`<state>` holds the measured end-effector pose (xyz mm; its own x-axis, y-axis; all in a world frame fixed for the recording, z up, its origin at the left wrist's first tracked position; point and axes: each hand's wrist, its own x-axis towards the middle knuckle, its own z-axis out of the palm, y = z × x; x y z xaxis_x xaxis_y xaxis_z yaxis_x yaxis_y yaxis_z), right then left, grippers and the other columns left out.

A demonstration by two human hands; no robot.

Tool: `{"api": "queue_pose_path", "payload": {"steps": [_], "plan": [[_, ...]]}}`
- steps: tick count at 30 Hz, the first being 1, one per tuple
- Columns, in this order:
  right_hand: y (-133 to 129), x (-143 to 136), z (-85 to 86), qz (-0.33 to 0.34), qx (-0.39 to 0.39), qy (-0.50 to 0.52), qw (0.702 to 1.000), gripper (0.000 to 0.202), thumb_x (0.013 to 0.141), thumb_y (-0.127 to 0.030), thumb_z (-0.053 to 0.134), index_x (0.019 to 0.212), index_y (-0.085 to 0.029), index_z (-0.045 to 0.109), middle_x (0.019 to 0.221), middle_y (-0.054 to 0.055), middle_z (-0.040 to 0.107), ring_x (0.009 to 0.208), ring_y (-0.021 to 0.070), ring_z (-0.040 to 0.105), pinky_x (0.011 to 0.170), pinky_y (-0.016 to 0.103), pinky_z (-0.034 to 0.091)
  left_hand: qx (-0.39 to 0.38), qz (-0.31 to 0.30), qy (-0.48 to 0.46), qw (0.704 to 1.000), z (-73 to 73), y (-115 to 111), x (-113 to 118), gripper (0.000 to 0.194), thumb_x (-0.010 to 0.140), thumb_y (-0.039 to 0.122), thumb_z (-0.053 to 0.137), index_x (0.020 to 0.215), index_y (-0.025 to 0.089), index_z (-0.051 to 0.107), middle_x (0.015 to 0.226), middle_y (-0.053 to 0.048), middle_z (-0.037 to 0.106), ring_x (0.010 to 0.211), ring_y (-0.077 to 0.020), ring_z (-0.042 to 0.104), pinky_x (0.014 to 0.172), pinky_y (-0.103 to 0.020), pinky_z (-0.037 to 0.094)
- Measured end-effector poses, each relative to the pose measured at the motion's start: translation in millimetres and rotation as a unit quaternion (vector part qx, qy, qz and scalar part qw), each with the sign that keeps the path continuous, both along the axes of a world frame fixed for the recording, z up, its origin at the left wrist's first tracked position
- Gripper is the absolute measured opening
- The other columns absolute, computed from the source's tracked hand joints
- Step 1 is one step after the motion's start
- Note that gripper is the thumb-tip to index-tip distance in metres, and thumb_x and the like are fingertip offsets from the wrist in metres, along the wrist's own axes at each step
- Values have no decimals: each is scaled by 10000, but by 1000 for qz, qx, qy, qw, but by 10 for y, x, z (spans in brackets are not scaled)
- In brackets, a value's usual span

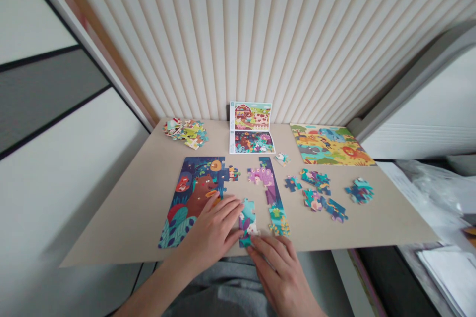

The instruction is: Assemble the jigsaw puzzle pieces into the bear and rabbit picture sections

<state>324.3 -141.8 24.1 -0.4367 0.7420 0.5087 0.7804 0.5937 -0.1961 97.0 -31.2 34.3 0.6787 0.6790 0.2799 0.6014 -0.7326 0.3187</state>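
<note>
A partly joined jigsaw puzzle (203, 185) with a brown bear lies in front of me. My left hand (219, 223) rests on its lower middle, fingers stretched out flat. The left fingertips and thumb touch the left edge of a strip of joined puzzle pieces (248, 213). My right hand (277, 262) is at the table's front edge, its fingers together and its thumb and fingertips at the lower end of that strip, on a teal puzzle piece (246, 242) partly covered by them. To the right stands a narrow joined section (273, 195) with a purple creature, apart from the strip.
Loose puzzle pieces (315, 179) lie right of the puzzle, near a small stack of pieces (360, 191). A pile of pieces (187, 131) sits at back left. A picture card (252, 128) leans at the wall; a finished animal puzzle (330, 144) is back right.
</note>
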Motion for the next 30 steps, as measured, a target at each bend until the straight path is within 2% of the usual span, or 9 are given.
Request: {"api": "queue_pose_path", "payload": {"steps": [5,8,12,15,19,21,24,28,30], "plan": [[-49,411,10,-53,-2,21,998,353,1018,-87,593,1337,-197,698,1300,98,759,1216,246,683,1040,426,530,6,-6,20,1000,-53,15,-13,498,998,349,705,1467,219,598,1489,-95,664,1418,-283,581,1285,-544,337],[-63,904,-50,-153,6,15,988,396,1032,-140,604,1409,-248,660,1315,94,752,1210,277,682,1003,467,540,13,-10,16,1000,-57,32,-27,494,983,323,717,1455,225,612,1474,-90,675,1403,-277,596,1284,-529,347],[-44,1520,-176,-284,5,7,959,320,1052,-281,587,1347,-319,701,1315,93,752,1175,331,695,975,538,546,25,-12,18,999,-63,53,-39,525,959,315,739,1461,233,612,1468,-86,679,1405,-280,597,1290,-531,344],[36,1762,-239,-306,-6,-4,952,309,1049,-409,598,1311,-314,731,1310,105,752,1180,344,697,998,548,552,38,-10,31,999,-81,50,-32,553,968,334,726,1494,234,585,1489,-81,666,1425,-274,583,1300,-524,336],[248,1846,-231,-275,-49,-4,960,415,1034,-511,639,1380,-290,698,1382,112,719,1271,333,666,1045,529,547,85,-16,45,995,-64,54,-114,552,1004,394,676,1526,257,556,1590,-79,582,1484,-276,530,1312,-512,331],[367,1859,-206,-250,-65,-3,966,447,1026,-532,654,1398,-286,689,1404,113,707,1309,331,646,1077,536,532,108,-1,33,994,-47,93,-283,534,1012,401,656,1520,269,559,1619,-80,548,1506,-285,506,1310,-515,344],[513,1882,-178,-221,-73,-5,972,471,1011,-554,674,1392,-278,694,1413,120,702,1333,334,632,1112,550,512,119,73,3,990,-85,208,-753,469,1031,370,601,1494,299,570,1618,-75,546,1478,-293,537,1298,-541,373],[615,1891,-174,-210,-75,14,975,434,1026,-507,666,1395,-280,693,1392,112,715,1327,321,636,1130,548,501,98,174,-14,980,-318,389,-1532,453,1036,477,547,1457,312,585,1523,-76,625,1376,-317,623,1252,-569,435],[635,1884,-180,-215,-65,40,974,365,1050,-456,631,1356,-273,712,1368,109,727,1299,311,651,1119,534,509,79,210,-22,974,-459,454,-1795,447,1028,527,540,1412,306,595,1452,-80,666,1306,-323,667,1179,-549,518]]}}
